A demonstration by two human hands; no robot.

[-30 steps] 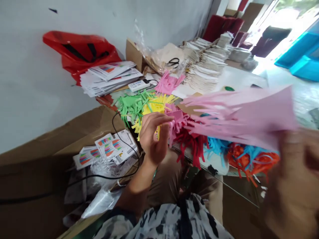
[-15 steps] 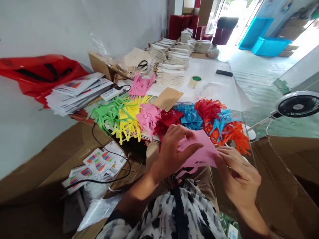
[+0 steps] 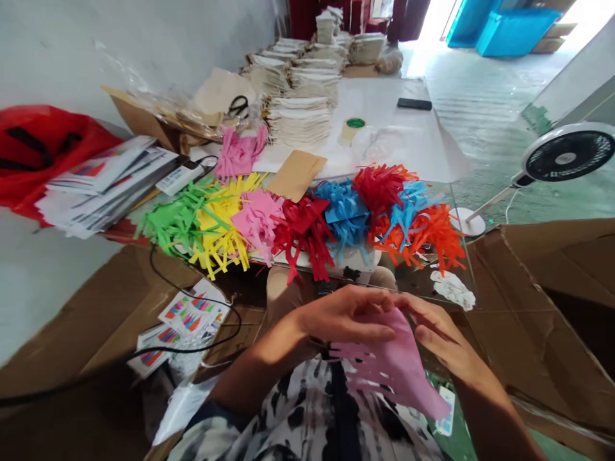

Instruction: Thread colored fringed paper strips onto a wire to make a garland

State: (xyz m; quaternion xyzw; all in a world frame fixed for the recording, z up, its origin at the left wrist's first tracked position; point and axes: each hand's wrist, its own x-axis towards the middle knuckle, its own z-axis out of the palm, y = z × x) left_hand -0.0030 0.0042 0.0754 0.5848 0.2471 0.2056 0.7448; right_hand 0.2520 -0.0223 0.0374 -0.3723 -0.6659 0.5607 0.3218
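A sheet of pink tissue paper [image 3: 401,358], cut into fringe strips along its left part, hangs in front of my shirt. My left hand [image 3: 350,314] has its fingers at the sheet's top edge, with the thumb stretched across the paper's face. From the other side my right hand [image 3: 435,330] holds the same top edge, and the fingertips of both hands meet there. Just beyond, tissue tassels lie along the table's front edge: green [image 3: 175,218], yellow [image 3: 223,221], pink [image 3: 259,221], dark red [image 3: 302,234], blue [image 3: 346,214], red [image 3: 379,192] and orange [image 3: 437,240].
Stacked paper bundles [image 3: 300,121], scissors [image 3: 238,107], tape [image 3: 354,128], a black phone [image 3: 414,104] and a brown envelope [image 3: 298,175] lie on the table. A white fan [image 3: 567,157] stands right. Open cardboard boxes [image 3: 552,307] flank me; a black cable [image 3: 202,350] hangs left.
Both hands have come closer to my body and together, fingertips now meeting. The pink sheet has swung from nearly flat to hanging down. The view has tilted lower.
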